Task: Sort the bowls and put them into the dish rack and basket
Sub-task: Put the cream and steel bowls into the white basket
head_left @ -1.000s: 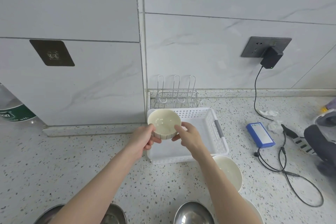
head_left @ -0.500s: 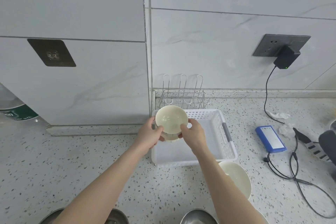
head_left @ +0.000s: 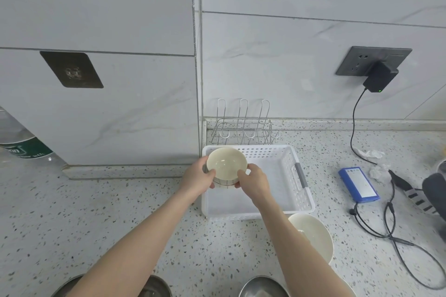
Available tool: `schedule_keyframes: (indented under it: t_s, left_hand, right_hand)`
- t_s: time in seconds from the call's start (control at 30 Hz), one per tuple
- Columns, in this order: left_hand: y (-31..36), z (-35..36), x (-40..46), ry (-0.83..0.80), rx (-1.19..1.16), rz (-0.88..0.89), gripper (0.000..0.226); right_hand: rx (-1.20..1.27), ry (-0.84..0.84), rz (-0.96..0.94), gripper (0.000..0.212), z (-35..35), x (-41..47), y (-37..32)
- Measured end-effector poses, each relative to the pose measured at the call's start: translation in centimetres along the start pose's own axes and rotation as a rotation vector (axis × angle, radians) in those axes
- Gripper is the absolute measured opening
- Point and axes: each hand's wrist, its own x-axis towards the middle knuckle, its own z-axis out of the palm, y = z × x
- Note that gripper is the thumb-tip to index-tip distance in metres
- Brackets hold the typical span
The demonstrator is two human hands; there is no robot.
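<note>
A small cream bowl (head_left: 226, 167) is held between both hands over the far left corner of the white perforated basket (head_left: 286, 166). The bowl is tilted, so that its glazed inside is turned toward the camera. The left hand (head_left: 199, 177) is curled round its left side, thumb on the rim; the right hand (head_left: 253, 179) is wrapped round its right side in the same way. The basket is set on the speckled counter (head_left: 108, 212), its grey handle on the right edge, and the wire dish rack (head_left: 243, 123) is placed just behind it against the wall (nothing is seen in its slots). A larger white bowl (head_left: 313, 236) is found just in front of the basket's near right corner, partly hidden by the right forearm. Two steel bowls (head_left: 263, 287) are cut off by the bottom edge. Well to the right, a blue device (head_left: 359, 184) is laid flat on the counter beside black cables (head_left: 395, 236).
</note>
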Motion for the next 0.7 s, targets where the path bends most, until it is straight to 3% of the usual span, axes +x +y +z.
schedule_keyframes:
  t_s: [0.13,0.23,0.43,0.7]
  left_hand:
    - [-0.1,-0.8,-1.1,-0.023,-0.065,0.008,0.048]
    - [-0.9,-2.4,-2.7,0.010,-0.106,-0.004,0.031]
    - [-4.7,-8.8,-7.4,0.095,-0.202,-0.017,0.013]
    - [-13.7,-15.2,-14.7,0.222,-0.260,-0.123,0.016]
  right_hand:
    - [-0.005,-0.008,-0.004,0.053,-0.2,-0.4,0.3]
    - [-0.026,0.042,-0.027,0.061,-0.6,-1.4,0.4]
    - [0.104,0.148,-0.128,0.043,-0.4,-6.5,-0.8]
    - [0.067,-0.056,-0.151,0.029,6.5,-15.5,0.7]
